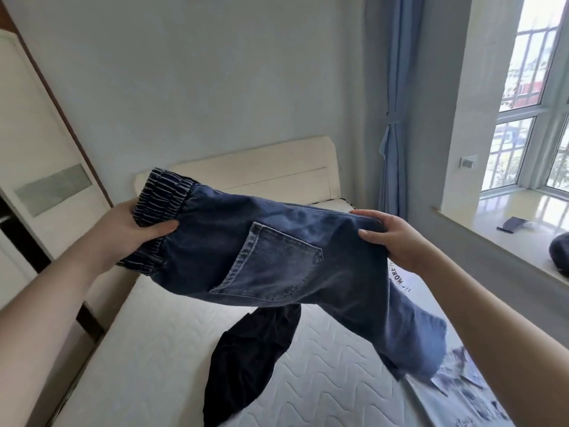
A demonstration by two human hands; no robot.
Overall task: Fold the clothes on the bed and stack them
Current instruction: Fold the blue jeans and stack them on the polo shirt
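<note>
The left hand (135,232) and right hand (391,238) each grip the blue jeans (277,257) above the white bed (154,349). A black cloth (246,365) lies below both hands. A window (529,97) is beyond the right hand.

Legible text: one item only. A white printed garment (431,306) lying on the bed (308,380) carries black capital lettering along a curved line; the word "MORE" can be read just below my right hand (397,238). The characters on either side of that word are cut off or blurred and cannot be read. Further dark print lower on the same garment is too smeared to read.
</note>
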